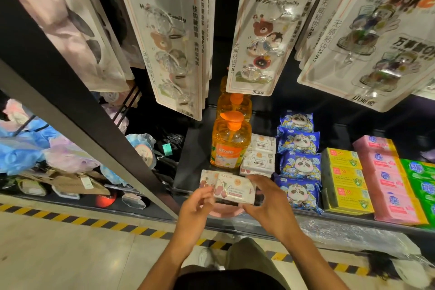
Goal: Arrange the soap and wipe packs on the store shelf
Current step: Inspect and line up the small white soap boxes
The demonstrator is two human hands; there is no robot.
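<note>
A white wipe pack with red cherries (235, 189) is held over the front edge of the black shelf (190, 148). My left hand (197, 205) pinches its left end and my right hand (266, 198) grips its right end from the side. A second cherry pack (207, 178) lies just behind it on the shelf. Two white packs (260, 153) sit in a column beside an orange soap pump bottle (229, 144), with another orange bottle (234, 104) behind. Blue panda wipe packs (300, 160) form a column to the right.
Yellow-green soap boxes (346, 179), pink soap boxes (386, 179) and green boxes (421, 181) line the shelf's right side. Hook blister cards (174, 38) hang above. A black upright post (77, 111) divides off bath puffs (35, 146) at left. Hazard tape (94, 221) marks the floor.
</note>
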